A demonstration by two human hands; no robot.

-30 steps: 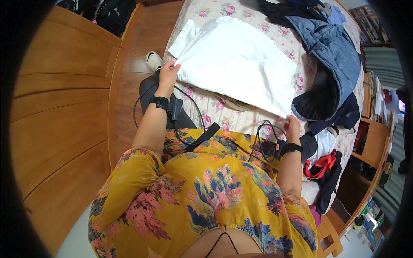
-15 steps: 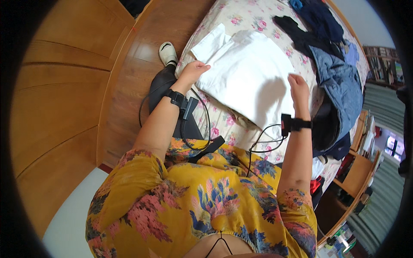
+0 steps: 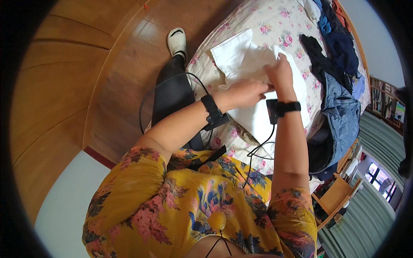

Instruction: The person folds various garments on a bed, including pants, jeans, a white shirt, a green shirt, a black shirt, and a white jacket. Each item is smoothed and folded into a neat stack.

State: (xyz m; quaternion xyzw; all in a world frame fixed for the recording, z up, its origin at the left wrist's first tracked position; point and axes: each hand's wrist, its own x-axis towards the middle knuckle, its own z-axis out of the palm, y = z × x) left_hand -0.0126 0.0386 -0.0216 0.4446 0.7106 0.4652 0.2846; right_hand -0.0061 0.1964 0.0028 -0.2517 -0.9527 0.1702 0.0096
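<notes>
A white shirt [image 3: 254,115] lies partly bunched on the bed, one short sleeve [image 3: 232,47] sticking out at its far left. Over the middle of the cloth, my left hand [image 3: 250,93] reaches across to the right, fingers closed at a fold of it. Just beyond and to the right, my right hand [image 3: 280,77] is closed on gathered fabric, which rises slightly at the fingers. The two hands nearly meet; their fingertips partly hide what they pinch. Black straps with small boxes and cables circle both wrists.
The bed [image 3: 287,38] has a floral sheet. A blue-grey quilted jacket [image 3: 340,112] and dark clothes [image 3: 340,51] lie along its right side. My leg and a light shoe [image 3: 177,43] are on the wooden floor [image 3: 133,64] to the left, beside a wooden cabinet [image 3: 51,86].
My left hand has moved right from the shirt's left edge, and my right hand has moved left and inward. The cloth under them has been gathered up.
</notes>
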